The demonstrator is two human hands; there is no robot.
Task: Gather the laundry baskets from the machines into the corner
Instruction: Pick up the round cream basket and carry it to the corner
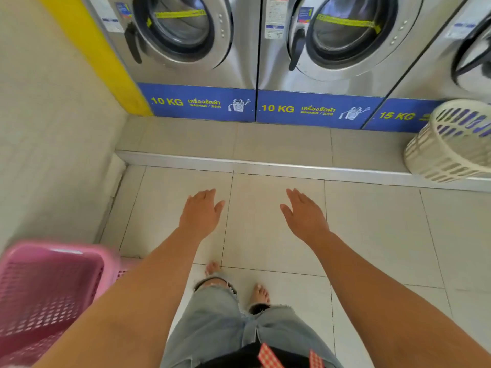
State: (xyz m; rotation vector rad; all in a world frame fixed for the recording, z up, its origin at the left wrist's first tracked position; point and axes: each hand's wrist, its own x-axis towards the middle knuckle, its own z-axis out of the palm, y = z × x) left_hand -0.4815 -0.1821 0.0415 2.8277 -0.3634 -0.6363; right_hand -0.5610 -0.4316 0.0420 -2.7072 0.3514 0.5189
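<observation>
A pink slatted laundry basket (45, 293) stands on the floor at the lower left, beside the wall and just left of my left forearm. A cream round basket (451, 144) leans tilted on the raised step at the far right, against the 15 KG machine. My left hand (200, 212) and my right hand (305, 213) are stretched out over the tiled floor, palms down, fingers apart, holding nothing. Neither hand touches a basket.
A row of steel front-load washers (191, 43) with blue base panels stands on a raised tiled step (239, 160) with a metal edge. A tiled wall (47, 128) with a yellow strip closes off the left side. My bare feet and jeans show below.
</observation>
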